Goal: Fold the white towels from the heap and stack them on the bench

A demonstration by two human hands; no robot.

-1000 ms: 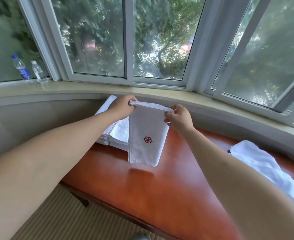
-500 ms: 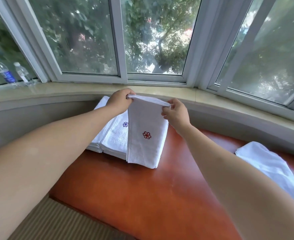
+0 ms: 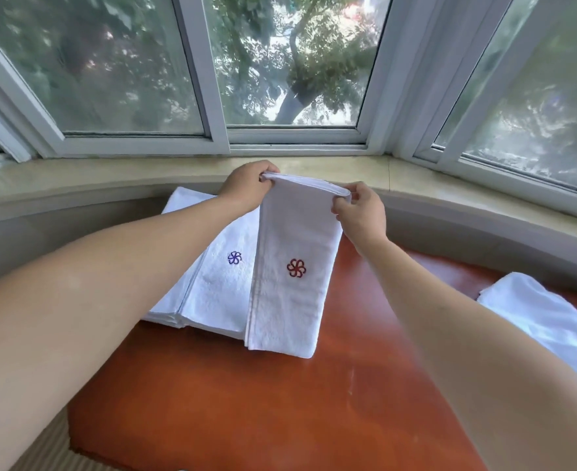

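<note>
I hold a folded white towel with a red flower emblem by its top edge. My left hand pinches the left top corner and my right hand pinches the right one. The towel hangs down, its lower edge at the reddish-brown bench. Just left of it lies a stack of folded white towels, the top one bearing a blue flower emblem. My left forearm covers part of that stack. The heap of unfolded white towels lies at the bench's right end.
A curved stone window sill runs behind the bench, with white-framed windows above it. Striped carpet shows at the lower left, below the bench's front edge.
The held towel has come lower and nearer, its bottom edge now down at the bench beside the stack. The view has shifted right, and the bottles on the sill have left the frame.
</note>
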